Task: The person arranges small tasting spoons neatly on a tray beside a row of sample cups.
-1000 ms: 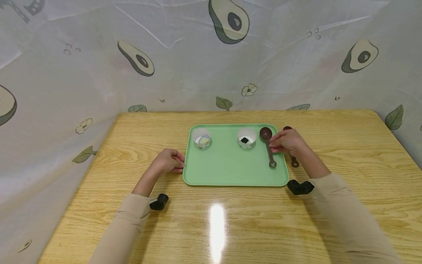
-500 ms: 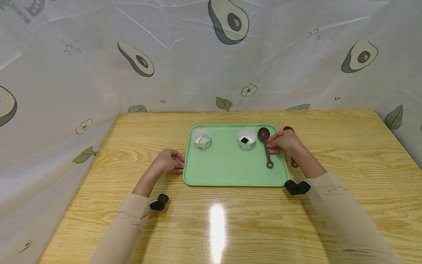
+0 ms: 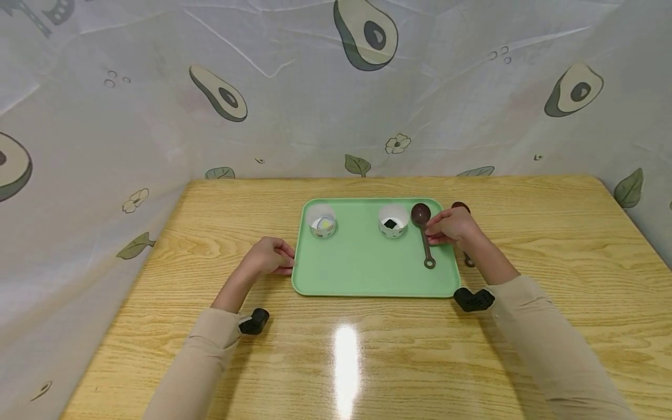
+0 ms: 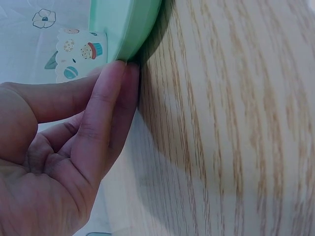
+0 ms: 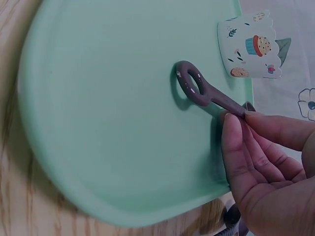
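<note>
My right hand [image 3: 449,226] pinches the handle of a dark brown measuring spoon [image 3: 420,214] between thumb and fingertips. The spoon is over the right end of a light green tray [image 3: 357,256], its round bowl pointing away from me. In the right wrist view its ringed handle end [image 5: 185,81] casts a shadow on the tray, and the bowl is mostly hidden by my fingers. At the tray's left edge, my left hand [image 3: 270,255] grips the rim with its fingertips; the left wrist view shows the fingers [image 4: 101,105] right at the tray's edge [image 4: 130,34].
Two white paper baking cups stand on the tray: the left cup [image 3: 321,221] has something yellow and blue inside, the right cup [image 3: 392,221] a black piece. A second brown spoon [image 3: 460,205] lies right of the tray, partly behind my hand. A printed cloth [image 3: 294,116] hangs behind the table.
My right hand has moved slightly left with the measuring spoon, closer to the right cup, then held nearly still. The left hand and tray have not moved.
</note>
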### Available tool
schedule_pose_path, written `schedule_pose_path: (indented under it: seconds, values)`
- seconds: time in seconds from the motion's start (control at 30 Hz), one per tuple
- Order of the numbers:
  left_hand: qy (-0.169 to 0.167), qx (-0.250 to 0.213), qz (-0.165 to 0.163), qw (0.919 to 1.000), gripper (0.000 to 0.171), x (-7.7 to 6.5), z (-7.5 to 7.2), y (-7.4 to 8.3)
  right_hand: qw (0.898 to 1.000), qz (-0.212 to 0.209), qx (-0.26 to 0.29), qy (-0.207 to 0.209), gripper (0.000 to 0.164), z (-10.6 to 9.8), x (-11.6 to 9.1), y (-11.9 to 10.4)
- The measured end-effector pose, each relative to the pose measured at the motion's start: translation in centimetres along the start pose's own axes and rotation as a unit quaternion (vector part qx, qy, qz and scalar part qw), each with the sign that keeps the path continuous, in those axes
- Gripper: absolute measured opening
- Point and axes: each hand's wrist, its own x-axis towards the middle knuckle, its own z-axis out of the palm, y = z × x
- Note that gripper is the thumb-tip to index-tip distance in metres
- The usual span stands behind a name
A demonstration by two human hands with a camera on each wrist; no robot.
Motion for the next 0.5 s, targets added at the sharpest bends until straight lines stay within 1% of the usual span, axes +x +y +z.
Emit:
schedule_pose_path:
  seconds: [0.17, 0.27, 0.3, 0.37, 0.5]
  values:
    - [0.000, 0.002, -0.001, 1.0000, 0.016, 0.07, 0.04, 0.01, 1.000, -0.006, -0.009, 0.002, 0.018, -0.04, -0.07, 0.04]
    - [0.000, 0.004, -0.002, 1.0000, 0.016, 0.04, 0.04, 0.02, 1.000, -0.013, -0.008, -0.003, 0.013, -0.10, -0.10, 0.06]
    - [-0.001, 0.005, -0.002, 1.0000, 0.016, 0.02, 0.04, 0.03, 1.000, -0.019, 0.007, -0.011, 0.011, -0.23, -0.01, 0.16]
    - [-0.001, 0.004, -0.002, 1.0000, 0.015, -0.02, 0.02, 0.06, 1.000, -0.020, 0.009, -0.015, 0.009, -0.32, 0.00, 0.17]
    - [-0.002, 0.006, -0.002, 1.0000, 0.015, -0.07, 0.00, 0.14, 1.000, -0.014, 0.001, -0.016, 0.014, -0.50, 0.04, 0.21]
